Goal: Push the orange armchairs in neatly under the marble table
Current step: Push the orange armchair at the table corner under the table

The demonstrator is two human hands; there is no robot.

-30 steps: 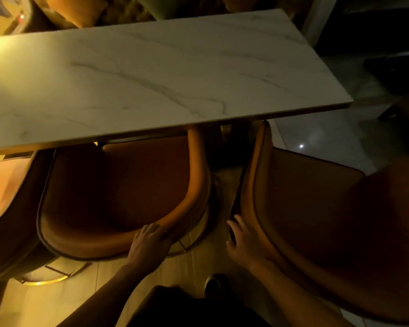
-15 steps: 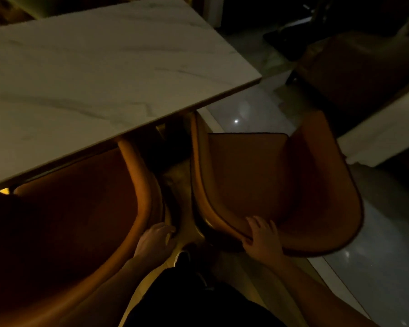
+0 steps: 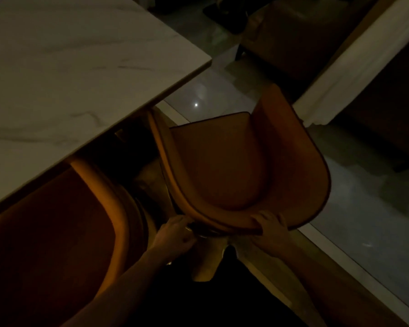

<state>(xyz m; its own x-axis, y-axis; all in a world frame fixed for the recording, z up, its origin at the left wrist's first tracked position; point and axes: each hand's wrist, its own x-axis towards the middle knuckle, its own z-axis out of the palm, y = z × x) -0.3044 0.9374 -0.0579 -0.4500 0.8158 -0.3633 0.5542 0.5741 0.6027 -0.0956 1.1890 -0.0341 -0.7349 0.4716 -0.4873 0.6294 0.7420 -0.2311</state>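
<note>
The white marble table (image 3: 76, 74) fills the upper left, its corner pointing right. Two orange armchairs stand at its near edge. The left armchair (image 3: 57, 227) sits partly under the tabletop. The right armchair (image 3: 222, 166) is turned at an angle by the table corner, most of its seat out from under the top. My right hand (image 3: 268, 226) grips the curved top rim of the right armchair's back. My left hand (image 3: 175, 234) sits at the back's lower left edge, fingers curled against it; whether it grips is hard to tell in the dim light.
Glossy pale floor (image 3: 354, 208) lies to the right of the right armchair. A dark brown seat (image 3: 291, 38) and a white-edged piece of furniture (image 3: 354, 57) stand at the upper right. My dark-clothed legs (image 3: 222, 296) are behind the chair, at the bottom centre.
My view has swung right, so the right armchair is now central. My left hand has left the left armchair and moved to the right armchair's back. My right hand stays on that rim.
</note>
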